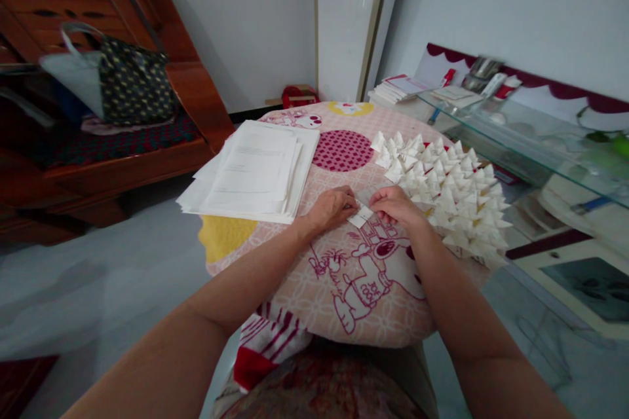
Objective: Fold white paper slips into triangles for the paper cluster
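The left hand (334,208) and right hand (396,205) pinch one small paper (362,216), seemingly in folding, which calls for careful creasing.

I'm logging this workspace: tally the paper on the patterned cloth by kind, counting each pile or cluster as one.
Pile of flat sheets: 1
Cluster of folded pieces (too crowded to count singly): 1
Small paper between left hand and right hand: 1
Total: 3
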Action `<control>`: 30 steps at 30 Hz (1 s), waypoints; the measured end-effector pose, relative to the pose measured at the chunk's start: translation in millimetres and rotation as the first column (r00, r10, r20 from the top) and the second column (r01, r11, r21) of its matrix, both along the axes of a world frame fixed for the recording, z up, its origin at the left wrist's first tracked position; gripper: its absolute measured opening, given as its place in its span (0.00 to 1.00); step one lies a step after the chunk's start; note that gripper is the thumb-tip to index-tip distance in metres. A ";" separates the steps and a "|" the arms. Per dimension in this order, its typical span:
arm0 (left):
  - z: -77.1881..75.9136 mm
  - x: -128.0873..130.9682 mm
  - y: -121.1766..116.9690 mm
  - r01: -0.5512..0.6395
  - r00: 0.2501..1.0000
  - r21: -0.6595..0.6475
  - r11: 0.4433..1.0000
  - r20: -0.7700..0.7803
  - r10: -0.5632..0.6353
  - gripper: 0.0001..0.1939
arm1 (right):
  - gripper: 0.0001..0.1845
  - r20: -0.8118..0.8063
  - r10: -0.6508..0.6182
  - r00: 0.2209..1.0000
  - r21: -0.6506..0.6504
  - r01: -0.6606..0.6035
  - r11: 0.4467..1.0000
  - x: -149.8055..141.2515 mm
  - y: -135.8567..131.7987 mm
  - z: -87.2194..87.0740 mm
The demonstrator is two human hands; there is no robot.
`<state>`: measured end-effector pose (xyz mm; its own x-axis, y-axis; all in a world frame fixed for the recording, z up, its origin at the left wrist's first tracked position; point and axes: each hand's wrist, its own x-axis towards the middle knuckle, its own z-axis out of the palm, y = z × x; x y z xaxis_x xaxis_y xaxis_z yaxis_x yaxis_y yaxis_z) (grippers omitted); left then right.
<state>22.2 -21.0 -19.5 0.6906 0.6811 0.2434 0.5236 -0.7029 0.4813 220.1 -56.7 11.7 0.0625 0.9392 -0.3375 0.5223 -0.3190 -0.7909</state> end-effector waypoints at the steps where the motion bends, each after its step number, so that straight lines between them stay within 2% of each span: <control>1: -0.1 0.4 0.6 -0.011 1.000 -0.016 1.000 0.008 0.011 0.09 | 0.03 0.001 -0.005 1.000 0.033 0.005 0.999 -0.9 0.1 -2.8; 3: 0.0 2.2 1.5 -0.051 0.999 -0.047 0.998 0.014 0.052 0.08 | 0.02 0.064 0.012 0.998 0.117 -0.019 0.993 -4.3 1.2 -8.9; 5: 0.5 5.1 1.8 -0.119 0.993 -0.071 0.990 0.004 0.120 0.08 | 0.02 0.192 0.048 0.980 0.169 -0.081 0.982 -8.3 3.3 -13.9; 8: 1.7 10.3 0.8 -0.210 0.978 -0.087 0.974 -0.015 0.209 0.09 | 0.01 0.311 0.067 0.948 0.189 -0.131 0.973 -11.5 6.2 -17.3; 15: 1.9 16.4 -3.2 -0.251 0.968 -0.092 0.964 -0.012 0.251 0.08 | 0.02 0.277 0.075 0.958 0.153 -0.121 0.981 -8.4 9.7 -20.1; 19: -2.9 12.8 -0.3 -0.207 0.976 -0.110 0.972 0.051 0.213 0.09 | 0.02 0.288 0.070 0.955 0.150 -0.117 0.982 -8.3 10.2 -21.4; 23: -7.6 4.0 6.9 -0.142 0.983 -0.182 0.973 0.089 0.161 0.13 | 0.01 0.290 0.074 0.954 0.164 -0.126 0.978 -9.2 8.7 -19.5; 30: -11.3 -14.0 22.3 0.092 0.989 -0.244 0.965 0.133 -0.060 0.26 | 0.02 0.224 0.063 0.973 0.151 -0.099 0.984 -10.5 7.1 -17.2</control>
<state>8.2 1.3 -30.8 0.7178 0.6776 0.1599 0.3986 -0.5883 0.7036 209.6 -49.6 -5.5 0.0391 0.9849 -0.1687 0.7059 -0.1467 -0.6930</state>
